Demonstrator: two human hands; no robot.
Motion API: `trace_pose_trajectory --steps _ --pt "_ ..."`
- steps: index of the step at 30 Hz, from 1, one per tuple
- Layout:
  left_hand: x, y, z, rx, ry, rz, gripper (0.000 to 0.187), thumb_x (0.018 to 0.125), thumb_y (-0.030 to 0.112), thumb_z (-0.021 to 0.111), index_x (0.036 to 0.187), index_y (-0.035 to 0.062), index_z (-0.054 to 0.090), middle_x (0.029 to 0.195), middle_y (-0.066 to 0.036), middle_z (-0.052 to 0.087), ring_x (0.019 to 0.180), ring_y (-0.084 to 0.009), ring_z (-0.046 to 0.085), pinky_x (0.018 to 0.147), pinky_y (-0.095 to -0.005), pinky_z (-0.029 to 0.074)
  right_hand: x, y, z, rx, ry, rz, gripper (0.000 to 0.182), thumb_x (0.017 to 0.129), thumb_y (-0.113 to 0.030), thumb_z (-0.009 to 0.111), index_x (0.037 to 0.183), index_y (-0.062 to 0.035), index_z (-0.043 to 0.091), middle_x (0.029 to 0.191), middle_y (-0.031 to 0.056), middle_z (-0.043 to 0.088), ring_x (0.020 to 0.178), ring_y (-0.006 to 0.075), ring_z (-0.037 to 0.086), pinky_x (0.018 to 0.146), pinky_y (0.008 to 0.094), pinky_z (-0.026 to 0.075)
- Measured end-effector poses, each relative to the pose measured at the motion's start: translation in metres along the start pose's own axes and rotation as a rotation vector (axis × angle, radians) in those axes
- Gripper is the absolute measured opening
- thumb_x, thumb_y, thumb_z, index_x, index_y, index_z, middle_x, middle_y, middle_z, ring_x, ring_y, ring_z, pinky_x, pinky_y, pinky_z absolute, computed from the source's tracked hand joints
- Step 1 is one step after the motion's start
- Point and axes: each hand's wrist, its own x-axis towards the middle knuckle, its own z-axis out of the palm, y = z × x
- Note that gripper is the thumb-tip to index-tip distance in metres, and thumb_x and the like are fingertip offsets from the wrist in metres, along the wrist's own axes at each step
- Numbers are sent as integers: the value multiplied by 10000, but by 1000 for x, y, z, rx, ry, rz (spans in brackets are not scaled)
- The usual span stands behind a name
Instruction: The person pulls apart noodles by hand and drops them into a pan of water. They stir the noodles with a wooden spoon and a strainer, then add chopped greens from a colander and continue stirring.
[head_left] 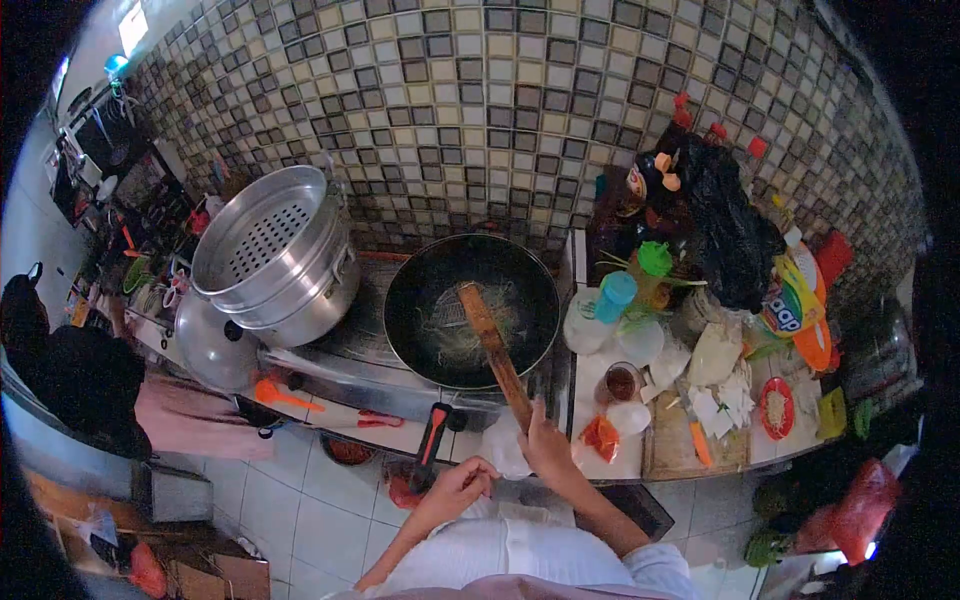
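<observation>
A dark wok (408,325) sits on the stove, with pale shredded food (455,330) in its bottom. My right hand (547,445) grips the lower end of a wooden spatula (495,350), whose flat end rests over the food in the wok. My left hand (458,490) hovers in front of my white clothing with its fingers curled together; whether it holds anything is too small to tell. Beyond it the wok's black handle (430,450) with an orange strip points toward me, untouched.
A large metal steamer (300,290) and a domed lid (215,345) stand left. An orange utensil (285,396) lies on the front ledge. Right are jars, a cutting board (670,450) with an orange-handled knife (699,443), and a red dish (776,408). Another person (190,415) stands far left.
</observation>
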Motion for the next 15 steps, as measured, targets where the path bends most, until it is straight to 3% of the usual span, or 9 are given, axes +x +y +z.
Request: trace_pose_trajectory --steps 2,3,6,7,11,13,15 --pt "-1 -1 5 36 -11 16 155 830 3 420 945 30 521 723 -20 541 678 -64 484 610 -203 397 -4 4 5 41 -56 -59 742 793 -244 524 1321 25 77 941 330 519 802 436 556 709 493 446" --pt "-2 -1 7 55 -22 18 161 829 4 424 951 38 524 739 -19 547 687 -63 483 608 -203 392 -6 -7 -6 9 -165 23 732 799 -214 490 1331 10 40 979 336 500 831 456 539 742 492 436" --pt "-6 1 12 30 -53 6 174 824 1 425 959 43 526 762 -18 552 698 -61 480 609 -203 389 -3 -3 6 40 -211 48 704 811 -187 450 1337 -5 20 1017 336 482 828 463 535 741 495 438" --pt "-9 0 14 -19 -70 -11 181 819 -2 423 962 40 526 768 -17 551 701 -60 478 612 -204 390 -4 1 16 -33 -117 -30 629 818 -162 415 1311 30 75 1001 320 492 804 456 546 715 491 449" --pt "-17 -23 22 -130 -64 -47 178 819 4 420 961 32 524 765 -20 551 699 -61 476 621 -208 398 2 0 28 -18 -53 -25 570 819 -173 430 1255 67 154 986 296 504 804 443 549 680 490 456" --pt "-21 -29 23 -90 -42 -128 153 841 40 424 959 21 519 766 -16 548 684 -65 472 621 -208 402 4 -3 27 -50 160 -141 429 810 -150 472 1154 60 324 868 247 538 720 384 585 582 448 492" --pt "-24 -30 26 -45 -25 -148 144 847 60 436 960 24 517 772 -8 533 687 -69 460 622 -207 393 4 -10 20 -26 112 -110 504 789 -169 517 1169 67 286 923 250 524 787 400 559 644 461 473"
